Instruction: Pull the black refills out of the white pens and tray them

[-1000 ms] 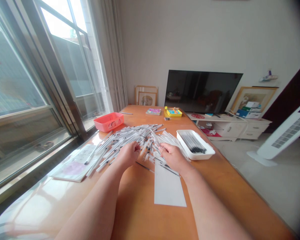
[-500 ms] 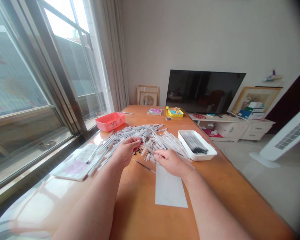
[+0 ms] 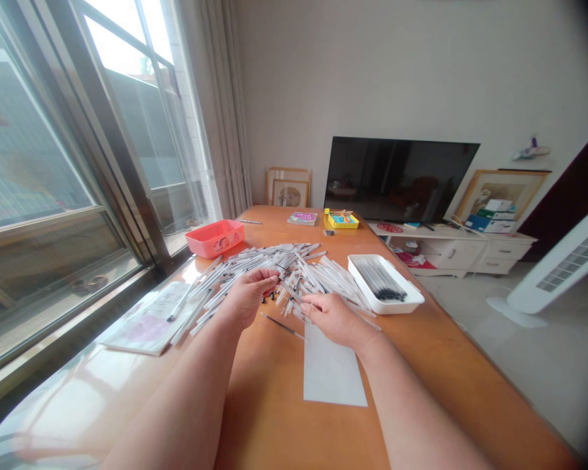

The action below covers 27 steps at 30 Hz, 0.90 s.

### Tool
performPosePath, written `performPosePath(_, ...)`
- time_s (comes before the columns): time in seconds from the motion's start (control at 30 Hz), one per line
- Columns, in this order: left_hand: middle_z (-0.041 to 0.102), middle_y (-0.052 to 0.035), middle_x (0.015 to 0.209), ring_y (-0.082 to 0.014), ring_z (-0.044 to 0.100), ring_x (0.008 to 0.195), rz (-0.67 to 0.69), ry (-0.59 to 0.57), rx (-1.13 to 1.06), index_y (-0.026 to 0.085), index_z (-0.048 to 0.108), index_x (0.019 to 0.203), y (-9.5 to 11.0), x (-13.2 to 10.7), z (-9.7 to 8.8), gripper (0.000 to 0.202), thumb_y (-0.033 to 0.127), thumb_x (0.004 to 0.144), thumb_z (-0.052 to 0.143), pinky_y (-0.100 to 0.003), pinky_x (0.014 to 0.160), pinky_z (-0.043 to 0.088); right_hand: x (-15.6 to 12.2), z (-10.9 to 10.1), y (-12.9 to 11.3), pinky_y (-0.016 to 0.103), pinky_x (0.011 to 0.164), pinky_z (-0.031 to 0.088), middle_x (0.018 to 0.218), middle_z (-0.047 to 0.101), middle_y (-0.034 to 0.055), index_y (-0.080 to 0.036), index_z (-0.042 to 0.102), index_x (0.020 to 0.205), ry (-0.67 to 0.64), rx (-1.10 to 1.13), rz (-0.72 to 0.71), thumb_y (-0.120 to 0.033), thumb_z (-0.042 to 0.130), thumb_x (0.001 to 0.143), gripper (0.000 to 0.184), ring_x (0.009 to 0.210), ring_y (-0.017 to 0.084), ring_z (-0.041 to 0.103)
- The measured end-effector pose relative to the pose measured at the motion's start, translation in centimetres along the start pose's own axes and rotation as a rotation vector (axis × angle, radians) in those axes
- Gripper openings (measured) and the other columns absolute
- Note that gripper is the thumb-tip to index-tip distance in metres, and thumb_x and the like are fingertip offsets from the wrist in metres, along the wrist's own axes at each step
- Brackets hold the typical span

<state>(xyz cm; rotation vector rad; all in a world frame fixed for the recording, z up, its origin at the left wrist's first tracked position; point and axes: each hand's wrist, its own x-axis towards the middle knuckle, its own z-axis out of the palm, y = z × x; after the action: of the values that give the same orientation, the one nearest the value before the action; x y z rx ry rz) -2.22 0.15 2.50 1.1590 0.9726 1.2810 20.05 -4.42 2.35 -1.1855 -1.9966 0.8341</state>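
My left hand [image 3: 247, 297] is closed in a pinch over the near side of a heap of white pen barrels [image 3: 326, 277]. A thin dark piece [image 3: 283, 268], which looks like a pen refill, sticks out past its fingertips. Between thumb and fingers, my right hand [image 3: 330, 318] grips a translucent pen barrel [image 3: 291, 291] that slants up toward the left fingertips. Whether the two pieces touch I cannot tell. Small black caps [image 3: 272, 296] lie just below the left fingers. One dark refill [image 3: 280, 324] rests on the table between my forearms.
At right is a white tray [image 3: 414, 300] with black-tipped pens; at back left, a red basket [image 3: 210, 243]. A white sheet [image 3: 334, 378] lies under my right hand, a booklet [image 3: 142, 326] at left. Farther back are a yellow box [image 3: 343, 223] and a colourful book [image 3: 302, 219].
The pen barrel in my right hand now reaches closer to the left fingertips. Otherwise both hands have hardly moved, and the view has shifted slightly.
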Motion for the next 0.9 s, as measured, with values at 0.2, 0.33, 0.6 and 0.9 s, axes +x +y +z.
performPosePath(0.2, 0.067, -0.0036, 0.080, -0.0128, 0.055, 0.070, 0.004, 0.003, 0.003, 0.015, 0.071, 0.088, -0.05, -0.04, -0.01, 0.026, 0.029, 0.069, 0.082, -0.026, 0.066, 0.038, 0.02, -0.04, 0.07, 0.026, 0.066, 0.038, 0.069, 0.059, -0.0007, -0.018, 0.069, 0.081, -0.023, -0.025, -0.017, -0.035, 0.052, 0.089, 0.025, 0.069, 0.016, 0.050)
performPosePath(0.33, 0.068, -0.0043, 0.081, -0.0138, 0.056, 0.070, 0.002, 0.002, 0.002, 0.015, 0.072, 0.088, -0.05, -0.03, 0.02, 0.026, 0.029, 0.068, 0.082, -0.026, 0.066, 0.038, 0.03, 0.03, 0.01, 0.028, 0.069, 0.039, 0.071, 0.061, 0.0000, -0.019, 0.072, 0.085, -0.012, -0.004, -0.030, -0.034, 0.054, 0.089, 0.023, 0.071, 0.017, 0.051)
performPosePath(0.6, 0.068, -0.0047, 0.082, -0.0132, 0.055, 0.070, 0.003, 0.010, 0.030, 0.015, 0.072, 0.088, -0.06, -0.01, 0.01, 0.027, 0.029, 0.068, 0.081, -0.026, 0.066, 0.038, 0.01, 0.05, 0.04, 0.028, 0.068, 0.039, 0.071, 0.061, -0.0004, -0.019, 0.071, 0.083, -0.013, -0.002, -0.031, -0.034, 0.054, 0.089, 0.024, 0.070, 0.017, 0.051)
performPosePath(0.9, 0.067, -0.0042, 0.079, -0.0122, 0.052, 0.067, 0.008, 0.005, 0.050, 0.015, 0.072, 0.088, -0.05, -0.03, -0.02, 0.026, 0.030, 0.069, 0.080, -0.026, 0.064, 0.036, -0.11, 0.04, -0.22, 0.028, 0.069, 0.040, 0.072, 0.063, 0.0000, -0.020, 0.073, 0.085, -0.010, 0.001, -0.022, -0.033, 0.054, 0.089, 0.024, 0.071, 0.018, 0.053)
